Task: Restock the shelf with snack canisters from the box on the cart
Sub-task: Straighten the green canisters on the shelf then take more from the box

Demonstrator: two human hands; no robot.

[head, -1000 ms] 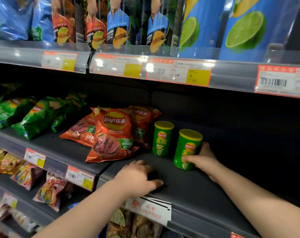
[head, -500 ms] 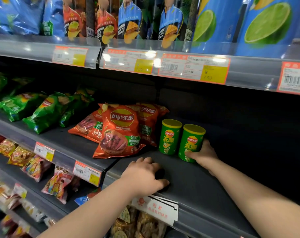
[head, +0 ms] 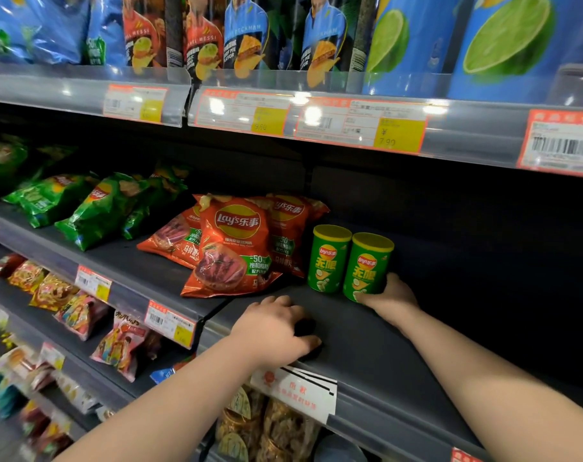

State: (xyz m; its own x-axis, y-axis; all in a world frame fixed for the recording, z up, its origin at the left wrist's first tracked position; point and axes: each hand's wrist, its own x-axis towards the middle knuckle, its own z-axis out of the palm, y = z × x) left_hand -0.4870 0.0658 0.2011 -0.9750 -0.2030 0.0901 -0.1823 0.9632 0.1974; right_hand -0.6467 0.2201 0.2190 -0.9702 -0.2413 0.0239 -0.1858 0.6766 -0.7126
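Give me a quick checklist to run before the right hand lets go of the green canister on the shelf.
1. The held canister is upright: ok.
2. Its base sits flat on the shelf: cannot tell, because the right hand wraps around its lower part.
3. It is lined up beside the neighbour canister: ok, they stand side by side with no visible gap.
4. The labels face the front: ok, both logos face outward.
5. The left hand is clear of the canisters: ok, it rests near the shelf's front edge, apart from both.
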